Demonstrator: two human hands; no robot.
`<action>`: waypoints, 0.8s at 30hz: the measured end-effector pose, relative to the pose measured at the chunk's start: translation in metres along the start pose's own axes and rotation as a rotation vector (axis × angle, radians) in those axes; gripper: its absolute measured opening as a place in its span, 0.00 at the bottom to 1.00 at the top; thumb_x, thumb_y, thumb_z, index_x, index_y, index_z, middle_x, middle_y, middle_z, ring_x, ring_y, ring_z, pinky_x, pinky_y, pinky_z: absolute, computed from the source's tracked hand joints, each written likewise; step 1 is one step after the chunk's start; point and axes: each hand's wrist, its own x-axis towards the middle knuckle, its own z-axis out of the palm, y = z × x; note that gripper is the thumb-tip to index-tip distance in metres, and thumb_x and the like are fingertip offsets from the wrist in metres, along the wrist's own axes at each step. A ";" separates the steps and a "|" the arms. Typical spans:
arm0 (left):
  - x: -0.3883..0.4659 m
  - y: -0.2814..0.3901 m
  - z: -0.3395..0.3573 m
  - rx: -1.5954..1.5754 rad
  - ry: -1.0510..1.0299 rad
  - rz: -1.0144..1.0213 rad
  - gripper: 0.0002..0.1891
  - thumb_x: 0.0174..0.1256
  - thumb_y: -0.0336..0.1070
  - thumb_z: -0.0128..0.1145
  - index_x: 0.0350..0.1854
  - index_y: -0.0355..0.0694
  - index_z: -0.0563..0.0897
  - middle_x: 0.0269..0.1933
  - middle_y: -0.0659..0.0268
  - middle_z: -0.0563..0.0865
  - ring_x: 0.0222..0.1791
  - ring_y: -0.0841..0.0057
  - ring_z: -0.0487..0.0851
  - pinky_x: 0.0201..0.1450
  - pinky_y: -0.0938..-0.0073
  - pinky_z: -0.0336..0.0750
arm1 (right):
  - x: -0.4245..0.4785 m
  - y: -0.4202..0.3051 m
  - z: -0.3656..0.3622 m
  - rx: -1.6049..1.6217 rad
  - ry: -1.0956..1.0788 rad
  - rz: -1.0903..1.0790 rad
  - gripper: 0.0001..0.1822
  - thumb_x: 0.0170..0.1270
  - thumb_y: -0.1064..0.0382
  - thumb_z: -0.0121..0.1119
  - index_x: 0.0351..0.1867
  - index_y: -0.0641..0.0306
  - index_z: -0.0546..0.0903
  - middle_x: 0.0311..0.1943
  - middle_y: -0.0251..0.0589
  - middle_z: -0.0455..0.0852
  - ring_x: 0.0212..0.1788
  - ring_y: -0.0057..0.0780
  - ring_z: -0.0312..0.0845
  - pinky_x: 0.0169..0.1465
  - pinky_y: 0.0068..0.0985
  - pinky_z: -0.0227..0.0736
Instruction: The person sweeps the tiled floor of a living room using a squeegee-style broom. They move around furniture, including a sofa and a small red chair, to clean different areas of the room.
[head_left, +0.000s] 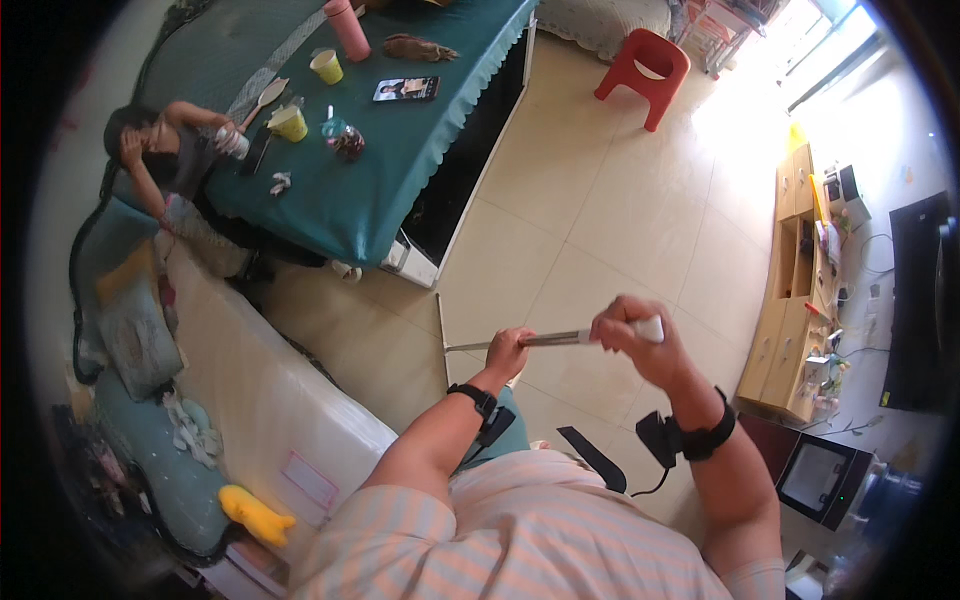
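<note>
Both my hands grip one long metal pole (551, 340), which slants from the floor at the left up to a white end at the right. My left hand (510, 351) is closed round its middle. Higher up, my right hand (636, 334) is closed on the pole near the white end (651, 328). At its far end the pole meets a thin, long bar (442, 319) lying on the tiled floor beside the table's corner; what kind of head this is I cannot tell. Black straps with small devices are on both my wrists.
A table with a green cloth (382, 172) stands ahead left, with a pink bottle (347, 30), cups and a phone (406, 88). A person (176, 150) sits at its left side. A red plastic stool (646, 75) stands ahead; a wooden cabinet (776, 352) lines the right wall.
</note>
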 end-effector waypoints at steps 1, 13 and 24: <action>0.017 0.000 -0.003 0.003 0.041 -0.011 0.08 0.55 0.31 0.50 0.33 0.41 0.82 0.30 0.53 0.82 0.33 0.54 0.79 0.34 0.63 0.74 | 0.020 -0.009 -0.003 0.021 -0.002 -0.001 0.09 0.57 0.68 0.53 0.19 0.66 0.74 0.19 0.32 0.76 0.25 0.16 0.68 0.29 0.17 0.62; 0.199 0.026 -0.011 -0.003 0.090 0.101 0.08 0.51 0.26 0.47 0.30 0.39 0.80 0.28 0.51 0.80 0.33 0.51 0.77 0.33 0.61 0.72 | 0.143 -0.034 -0.078 0.018 0.211 -0.104 0.11 0.60 0.62 0.49 0.20 0.60 0.71 0.22 0.31 0.79 0.25 0.15 0.69 0.27 0.16 0.61; 0.224 0.109 0.123 0.023 -0.188 0.203 0.11 0.48 0.23 0.48 0.26 0.45 0.82 0.29 0.57 0.83 0.33 0.56 0.79 0.39 0.62 0.74 | 0.055 -0.043 -0.151 -0.059 0.639 -0.018 0.11 0.57 0.69 0.48 0.17 0.63 0.66 0.16 0.37 0.71 0.24 0.22 0.66 0.30 0.19 0.60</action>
